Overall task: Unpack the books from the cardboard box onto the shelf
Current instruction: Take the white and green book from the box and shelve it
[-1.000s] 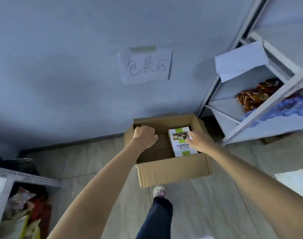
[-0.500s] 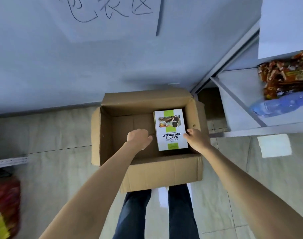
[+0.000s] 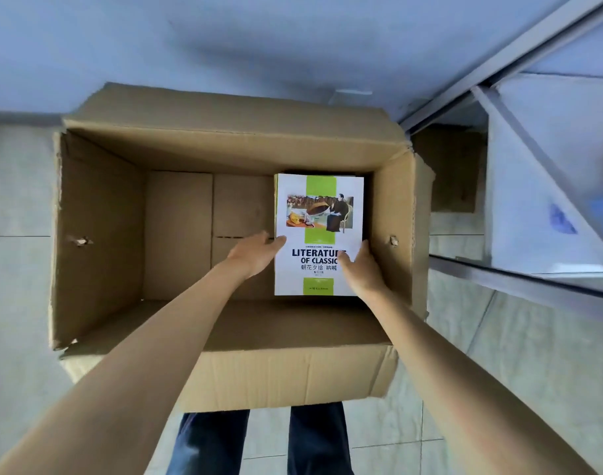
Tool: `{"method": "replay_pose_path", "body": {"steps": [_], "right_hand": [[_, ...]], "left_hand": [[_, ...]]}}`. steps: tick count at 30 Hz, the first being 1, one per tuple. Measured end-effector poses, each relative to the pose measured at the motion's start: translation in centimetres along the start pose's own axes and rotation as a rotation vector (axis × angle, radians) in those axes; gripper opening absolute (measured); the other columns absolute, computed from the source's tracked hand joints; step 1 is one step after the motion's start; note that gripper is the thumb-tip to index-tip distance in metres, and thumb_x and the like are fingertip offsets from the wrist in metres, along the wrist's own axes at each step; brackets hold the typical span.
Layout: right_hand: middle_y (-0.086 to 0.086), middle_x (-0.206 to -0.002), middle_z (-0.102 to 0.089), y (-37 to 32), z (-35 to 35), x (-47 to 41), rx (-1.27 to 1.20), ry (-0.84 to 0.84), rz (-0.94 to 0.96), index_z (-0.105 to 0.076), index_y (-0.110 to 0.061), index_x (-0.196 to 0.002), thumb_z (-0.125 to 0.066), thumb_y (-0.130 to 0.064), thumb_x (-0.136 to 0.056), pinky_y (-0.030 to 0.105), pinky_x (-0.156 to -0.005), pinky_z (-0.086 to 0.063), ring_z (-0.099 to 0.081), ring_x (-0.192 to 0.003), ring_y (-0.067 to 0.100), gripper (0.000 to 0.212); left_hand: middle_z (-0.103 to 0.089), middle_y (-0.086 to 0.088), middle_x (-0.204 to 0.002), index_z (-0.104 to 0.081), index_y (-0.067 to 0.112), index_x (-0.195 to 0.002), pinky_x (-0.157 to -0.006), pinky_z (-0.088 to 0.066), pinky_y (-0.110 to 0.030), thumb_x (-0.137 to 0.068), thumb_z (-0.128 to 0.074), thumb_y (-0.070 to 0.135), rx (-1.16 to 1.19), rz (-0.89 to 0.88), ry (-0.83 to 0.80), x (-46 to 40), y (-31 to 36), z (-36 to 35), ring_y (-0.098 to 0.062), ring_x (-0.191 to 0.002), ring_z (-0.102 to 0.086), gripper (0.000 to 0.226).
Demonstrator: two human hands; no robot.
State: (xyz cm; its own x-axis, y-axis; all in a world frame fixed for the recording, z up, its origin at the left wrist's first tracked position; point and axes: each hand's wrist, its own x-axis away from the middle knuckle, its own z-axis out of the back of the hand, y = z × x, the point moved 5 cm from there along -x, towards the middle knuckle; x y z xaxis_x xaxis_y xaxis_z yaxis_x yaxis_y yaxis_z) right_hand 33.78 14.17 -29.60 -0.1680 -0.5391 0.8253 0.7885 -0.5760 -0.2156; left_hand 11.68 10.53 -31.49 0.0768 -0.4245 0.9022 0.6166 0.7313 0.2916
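An open cardboard box (image 3: 98, 214) stands on the floor against the wall. Inside, on its right half, lies a white and green book (image 3: 319, 200) titled "Literature of Classic", cover up; more books seem stacked beneath it. My left hand (image 3: 255, 253) reaches into the box, fingers touching the book's left edge. My right hand (image 3: 361, 269) rests on the book's right edge, thumb over the cover. The white metal shelf (image 3: 533, 214) stands to the right of the box.
My two legs in dark trousers (image 3: 211, 440) stand just in front of the box. The floor is pale tile (image 3: 15, 186). The blue-grey wall (image 3: 224, 39) runs behind the box. A brown cardboard piece (image 3: 454, 173) lies under the shelf.
The view has dropped much closer over the box. My left hand has opened from a fist and slid to the book's left edge. My right hand has moved onto the cover.
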Motion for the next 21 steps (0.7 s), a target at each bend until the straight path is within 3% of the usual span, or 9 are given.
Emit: {"method": "replay_pose_path", "body": {"steps": [4, 9, 11, 15, 19, 21], "right_hand": [[0.016, -0.133, -0.058, 1.1, -0.6, -2.1, -0.257, 0.106, -0.027, -0.048, 0.000, -0.132, -0.054, -0.031, -0.096, 0.032, -0.095, -0.042, -0.054, -0.123, 0.033, 0.048], [0.013, -0.134, -0.057, 1.0, -1.2, -2.5, -0.342, 0.107, -0.051, -0.043, -0.005, -0.135, -0.055, -0.035, -0.094, 0.037, -0.100, -0.044, -0.055, -0.122, 0.032, 0.052], [0.014, -0.134, -0.057, 0.9, -1.1, -2.7, -0.322, 0.115, -0.059, -0.043, -0.005, -0.134, -0.055, -0.036, -0.094, 0.037, -0.099, -0.043, -0.055, -0.122, 0.033, 0.052], [0.014, -0.129, -0.060, 0.9, -1.2, -2.9, -0.342, 0.137, -0.064, -0.048, -0.003, -0.127, -0.058, -0.033, -0.093, 0.040, -0.099, -0.046, -0.057, -0.119, 0.033, 0.046], [0.012, -0.137, -0.056, 0.8, -1.3, -2.8, -0.329, 0.125, -0.099, -0.042, -0.005, -0.137, -0.059, -0.037, -0.092, 0.039, -0.102, -0.045, -0.054, -0.125, 0.032, 0.058], [0.012, -0.136, -0.057, 0.8, -1.2, -2.9, -0.312, 0.125, -0.106, -0.044, -0.006, -0.137, -0.060, -0.037, -0.091, 0.036, -0.099, -0.045, -0.055, -0.123, 0.031, 0.057]], "left_hand": [[-0.030, -0.008, -0.161, -0.022, 0.011, -0.155, -0.112, -0.029, -0.037, -0.093, -0.044, 0.064, 0.399, 0.062, 0.023, -2.8, 1.4, -1.1, -0.030, -0.145, -0.032, 0.085], [-0.032, -0.006, -0.160, -0.028, 0.012, -0.154, -0.109, -0.028, -0.035, -0.089, -0.051, 0.065, 0.660, 0.081, -0.068, -4.5, 2.3, -2.1, -0.027, -0.145, -0.032, 0.087], [-0.040, -0.006, -0.155, -0.037, 0.011, -0.149, -0.097, -0.030, -0.030, -0.091, -0.052, 0.061, 0.703, 0.076, -0.024, -5.0, 2.2, -2.0, -0.027, -0.141, -0.038, 0.078], [-0.055, -0.007, -0.141, -0.049, 0.009, -0.140, -0.090, -0.033, -0.028, -0.091, -0.056, 0.056, 0.734, 0.076, 0.122, -4.8, 2.0, -2.1, -0.030, -0.132, -0.049, 0.068], [-0.058, -0.012, -0.135, -0.044, 0.005, -0.138, -0.090, -0.041, -0.032, -0.089, -0.061, 0.052, 0.769, 0.118, 0.219, -3.9, 1.7, -2.6, -0.034, -0.123, -0.054, 0.070], [-0.058, -0.011, -0.137, -0.044, 0.006, -0.139, -0.097, -0.044, -0.035, -0.088, -0.064, 0.050, 0.798, 0.127, 0.229, -3.5, 1.6, -2.6, -0.034, -0.123, -0.054, 0.070]]}}
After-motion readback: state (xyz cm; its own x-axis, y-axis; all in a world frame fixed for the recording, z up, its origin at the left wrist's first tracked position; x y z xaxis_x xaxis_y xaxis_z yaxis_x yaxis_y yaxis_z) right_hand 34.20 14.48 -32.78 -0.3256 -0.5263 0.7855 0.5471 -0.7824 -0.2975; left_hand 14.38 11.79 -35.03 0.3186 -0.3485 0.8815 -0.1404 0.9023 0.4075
